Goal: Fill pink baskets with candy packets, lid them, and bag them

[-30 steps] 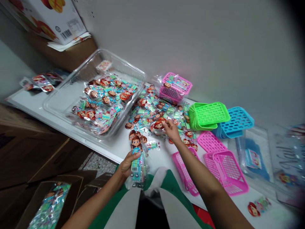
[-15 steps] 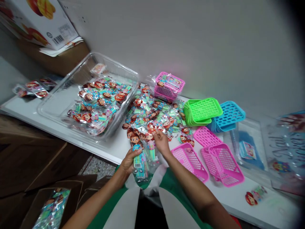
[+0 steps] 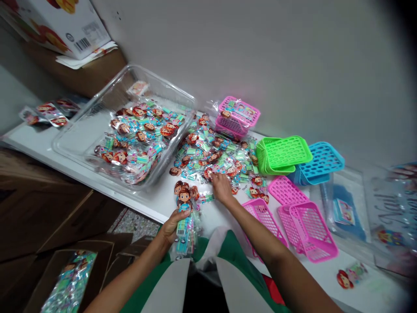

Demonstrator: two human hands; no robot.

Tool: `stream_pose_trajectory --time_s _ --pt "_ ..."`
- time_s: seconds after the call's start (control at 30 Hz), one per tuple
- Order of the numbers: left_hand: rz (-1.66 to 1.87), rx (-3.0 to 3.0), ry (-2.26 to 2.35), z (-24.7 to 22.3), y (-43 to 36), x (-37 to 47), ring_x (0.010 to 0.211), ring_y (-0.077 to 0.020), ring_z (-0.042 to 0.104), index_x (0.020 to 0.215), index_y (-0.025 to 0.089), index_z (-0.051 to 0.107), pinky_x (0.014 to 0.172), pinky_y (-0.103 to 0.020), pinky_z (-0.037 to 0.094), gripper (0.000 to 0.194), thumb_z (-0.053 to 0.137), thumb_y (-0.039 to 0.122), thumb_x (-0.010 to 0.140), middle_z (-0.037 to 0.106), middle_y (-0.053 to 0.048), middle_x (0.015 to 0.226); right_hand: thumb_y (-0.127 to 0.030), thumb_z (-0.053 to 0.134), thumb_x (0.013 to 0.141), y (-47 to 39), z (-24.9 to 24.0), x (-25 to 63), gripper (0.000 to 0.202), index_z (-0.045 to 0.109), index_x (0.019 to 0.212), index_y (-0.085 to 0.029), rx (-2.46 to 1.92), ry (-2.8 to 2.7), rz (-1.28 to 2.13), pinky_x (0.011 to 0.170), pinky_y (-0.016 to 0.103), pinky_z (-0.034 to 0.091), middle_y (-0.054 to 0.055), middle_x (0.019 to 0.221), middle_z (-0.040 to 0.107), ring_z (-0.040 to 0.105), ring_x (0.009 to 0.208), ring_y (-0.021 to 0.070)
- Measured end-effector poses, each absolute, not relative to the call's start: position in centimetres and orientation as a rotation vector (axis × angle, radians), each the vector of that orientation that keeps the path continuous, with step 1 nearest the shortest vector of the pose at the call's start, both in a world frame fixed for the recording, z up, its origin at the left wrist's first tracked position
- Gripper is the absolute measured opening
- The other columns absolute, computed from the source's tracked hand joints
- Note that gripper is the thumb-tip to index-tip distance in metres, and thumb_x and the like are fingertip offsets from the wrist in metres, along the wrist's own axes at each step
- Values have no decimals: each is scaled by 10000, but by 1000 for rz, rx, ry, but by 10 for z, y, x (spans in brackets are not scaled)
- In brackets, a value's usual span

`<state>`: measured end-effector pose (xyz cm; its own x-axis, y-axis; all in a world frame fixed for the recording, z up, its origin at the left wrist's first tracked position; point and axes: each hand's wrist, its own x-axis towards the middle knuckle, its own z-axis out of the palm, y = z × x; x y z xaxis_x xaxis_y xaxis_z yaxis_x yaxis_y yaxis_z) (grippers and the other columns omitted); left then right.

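In my left hand (image 3: 176,222) is a bundle of clear plastic packets (image 3: 184,206) with cartoon-girl cutouts, brown-haired figure on top, a barcode and green-blue strips below. My thumb lies across the front of the bundle. My right hand (image 3: 222,187) is at the near edge of a loose pile of similar packets (image 3: 195,150). Its fingers are bent together, with their tips against a red-haired packet (image 3: 207,174); the grip is partly hidden. One packet (image 3: 206,198) lies on the white table (image 3: 156,204) between my hands.
A clear plastic tub (image 3: 74,139) of packets stands left of the pile. Rightward are a wrapped pink basket (image 3: 239,114), green baskets (image 3: 286,152), blue baskets (image 3: 321,158) and open pink baskets (image 3: 309,230). Cardboard boxes (image 3: 42,200) stand below the table's left edge.
My right hand has moved away from the bundle to the pile, no longer holding the red-haired packet beside it. My left hand keeps the bundle, shifted slightly left and down.
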<state>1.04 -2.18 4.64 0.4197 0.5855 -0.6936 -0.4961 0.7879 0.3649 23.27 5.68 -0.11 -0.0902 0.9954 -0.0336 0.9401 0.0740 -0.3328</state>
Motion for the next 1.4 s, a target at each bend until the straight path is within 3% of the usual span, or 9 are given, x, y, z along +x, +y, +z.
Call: stream_pose_trajectory --time_s 0.1,0.27,0.43,0.53,0.67,0.87,1.17,1.33,1.4 --pt "676 112 900 43 -21 12 574 -190 675 922 101 634 591 -288 552 321 769 176 641 708 -66 698 -135 375 917 87 -7 258 421 487 1319 -193 -1965 -2429 173 962 412 258 154 1376 454 390 1206 291" --pt "710 107 912 39 -16 13 547 -186 666 920 100 634 574 -295 552 312 762 192 651 708 -67 697 -258 415 934 112 8 273 268 642 1035 -157 -1843 -2567 160 910 394 263 145 1058 634 464 1044 276" --pt "733 130 855 46 -8 22 585 -189 678 944 105 625 623 -305 561 333 755 196 651 707 -61 708 -491 397 932 111 29 281 399 618 877 -164 -2020 -2213 173 757 324 302 115 906 644 534 892 241" --pt "723 162 825 50 -5 30 575 -176 669 939 110 625 620 -295 555 349 766 192 630 701 -50 707 -571 344 925 109 33 286 470 577 923 -162 -2198 -1971 253 662 298 301 108 905 645 566 809 227" --pt "703 180 800 51 -7 37 530 -151 636 887 107 639 574 -268 530 289 757 176 633 683 -36 666 -456 268 976 91 40 281 418 537 995 -137 -2331 -1752 431 610 291 301 141 922 655 601 787 231" --pt "727 195 807 51 -19 39 609 -175 669 997 123 625 660 -300 541 358 747 162 663 711 -43 751 -435 349 947 17 50 220 279 505 921 -205 -1891 -1722 971 574 265 324 39 722 623 585 675 208" --pt "744 136 871 50 -25 11 743 -231 707 1144 120 576 742 -342 563 496 740 170 678 731 -90 890 -516 192 958 2 16 195 452 506 812 -226 -1838 -1571 1074 639 256 360 9 747 600 576 720 172" --pt "813 80 918 49 -24 -2 645 -209 699 1069 108 597 694 -336 576 417 736 171 680 729 -65 789 -552 553 809 2 -26 220 460 514 1043 -159 -2433 -1716 837 616 262 335 124 1039 612 595 864 226" --pt "809 67 924 47 -23 -4 650 -217 700 1040 102 604 684 -338 578 391 735 165 677 727 -68 776 -482 605 790 0 -37 225 434 508 1065 -160 -2468 -1797 835 604 252 320 111 1016 623 597 862 219"
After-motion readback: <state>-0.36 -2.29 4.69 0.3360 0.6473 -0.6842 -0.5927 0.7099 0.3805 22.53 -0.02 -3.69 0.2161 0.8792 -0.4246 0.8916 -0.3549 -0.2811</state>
